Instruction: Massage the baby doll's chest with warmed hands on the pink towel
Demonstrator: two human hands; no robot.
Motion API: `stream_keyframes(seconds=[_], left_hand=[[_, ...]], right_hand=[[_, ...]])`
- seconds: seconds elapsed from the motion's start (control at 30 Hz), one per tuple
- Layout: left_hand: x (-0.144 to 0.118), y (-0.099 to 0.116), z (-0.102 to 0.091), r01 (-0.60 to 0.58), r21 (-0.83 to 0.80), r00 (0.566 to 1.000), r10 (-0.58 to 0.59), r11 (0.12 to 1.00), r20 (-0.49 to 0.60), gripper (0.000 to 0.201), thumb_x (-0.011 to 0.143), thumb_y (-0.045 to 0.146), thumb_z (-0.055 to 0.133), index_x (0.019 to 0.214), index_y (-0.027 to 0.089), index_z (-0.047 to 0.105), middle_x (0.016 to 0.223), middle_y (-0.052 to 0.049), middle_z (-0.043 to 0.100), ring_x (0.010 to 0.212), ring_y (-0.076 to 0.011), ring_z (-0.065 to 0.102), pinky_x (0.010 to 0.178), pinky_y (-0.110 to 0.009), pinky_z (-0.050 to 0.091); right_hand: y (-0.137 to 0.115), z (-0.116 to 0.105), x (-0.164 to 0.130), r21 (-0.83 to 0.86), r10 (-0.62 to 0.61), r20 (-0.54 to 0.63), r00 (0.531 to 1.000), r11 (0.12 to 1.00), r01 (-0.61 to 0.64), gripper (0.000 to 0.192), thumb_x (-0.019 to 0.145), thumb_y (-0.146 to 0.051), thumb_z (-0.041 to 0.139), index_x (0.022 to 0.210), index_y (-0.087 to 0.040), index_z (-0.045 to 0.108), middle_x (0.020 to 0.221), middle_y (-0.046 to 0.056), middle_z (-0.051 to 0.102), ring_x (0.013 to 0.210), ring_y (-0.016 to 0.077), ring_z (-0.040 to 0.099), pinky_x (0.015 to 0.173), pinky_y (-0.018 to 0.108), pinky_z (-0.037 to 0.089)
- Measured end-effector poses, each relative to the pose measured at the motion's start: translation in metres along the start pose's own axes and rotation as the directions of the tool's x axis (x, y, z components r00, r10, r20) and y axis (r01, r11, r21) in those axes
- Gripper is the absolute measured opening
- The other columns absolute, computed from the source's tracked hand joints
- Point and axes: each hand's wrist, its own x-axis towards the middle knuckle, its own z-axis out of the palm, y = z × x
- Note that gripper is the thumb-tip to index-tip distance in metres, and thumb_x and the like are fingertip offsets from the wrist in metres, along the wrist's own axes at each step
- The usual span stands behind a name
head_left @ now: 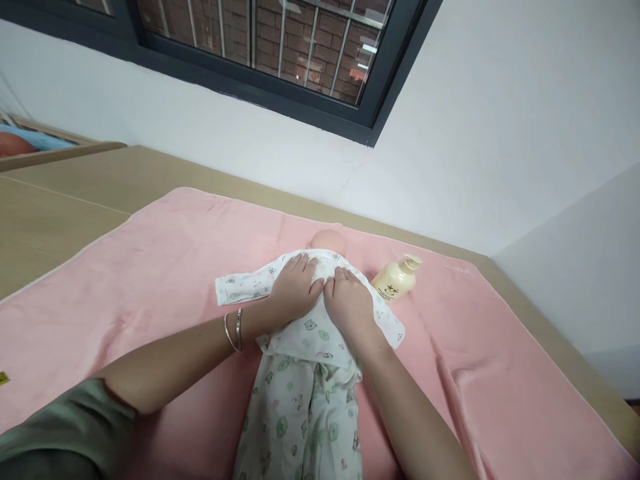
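A baby doll (pixel 327 240) lies on a pink blanket (pixel 150 267), dressed in white printed clothes (pixel 305 393) with small green bears. Only the top of its bare head shows. My left hand (pixel 295 287) rests flat on the doll's chest, on the left side of the white top. My right hand (pixel 350 303) presses flat beside it on the right side, the two thumbs almost touching. The fingers of both hands lie on the cloth and I cannot tell whether they pinch it. Two thin bangles (pixel 233 330) circle my left wrist.
A cream pump bottle (pixel 397 279) lies on its side just right of the doll's head. The blanket covers a beige table (pixel 60 200) set against a white wall under a dark-framed window (pixel 280 60). A wooden-edged cot (pixel 30 143) is at far left.
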Motion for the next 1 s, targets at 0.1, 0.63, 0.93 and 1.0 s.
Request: stream_keyframes(seconds=[0.1, 0.63, 0.93, 1.0], left_hand=[[-0.001, 0.003, -0.002, 0.007, 0.018, 1.0, -0.007, 1.0, 0.007, 0.05, 0.096, 0.03, 0.035, 0.134, 0.002, 0.053, 0.136, -0.023, 0.059, 0.135, -0.035, 0.048, 0.115, -0.053, 0.037], [-0.009, 0.014, -0.014, -0.181, 0.115, 0.981, 0.171, 0.977, 0.086, 0.041, 0.096, 0.02, 0.037, 0.125, 0.005, 0.061, 0.134, -0.023, 0.061, 0.131, -0.0342, 0.053, 0.109, -0.056, 0.043], [0.012, -0.016, -0.004, -0.142, 0.131, 0.983, 0.124, 0.981, 0.134, 0.043, 0.099, 0.024, 0.031, 0.125, 0.008, 0.06, 0.127, -0.019, 0.066, 0.122, -0.0294, 0.06, 0.103, -0.05, 0.048], [0.004, -0.003, -0.005, -0.114, 0.119, 0.988, 0.101, 0.986, 0.114, 0.044, 0.099, 0.025, 0.031, 0.128, 0.004, 0.058, 0.13, -0.022, 0.063, 0.127, -0.0326, 0.056, 0.107, -0.053, 0.044]], right_hand=[[0.0, 0.0, -0.001, -0.001, -0.01, -0.015, 1.0, 1.0, 0.01, 0.043, 0.101, -0.026, 0.032, 0.125, -0.005, 0.061, 0.13, 0.019, 0.064, 0.13, 0.0278, 0.053, 0.111, 0.035, 0.036], [0.009, -0.004, 0.004, 0.047, -0.049, 0.113, 0.992, 0.998, 0.044, 0.058, 0.104, -0.03, 0.025, 0.15, 0.003, 0.035, 0.153, 0.022, 0.041, 0.145, 0.0297, 0.036, 0.121, 0.041, 0.025], [-0.007, -0.009, -0.011, 0.082, -0.083, 0.081, 0.993, 0.994, 0.077, 0.056, 0.103, -0.032, 0.031, 0.148, 0.0, 0.042, 0.151, 0.023, 0.043, 0.145, 0.0321, 0.036, 0.12, 0.044, 0.029], [0.003, -0.007, -0.004, 0.154, -0.087, 0.07, 0.994, 0.985, 0.076, 0.053, 0.103, -0.032, 0.03, 0.145, -0.004, 0.047, 0.15, 0.02, 0.046, 0.144, 0.0298, 0.039, 0.118, 0.041, 0.031]])
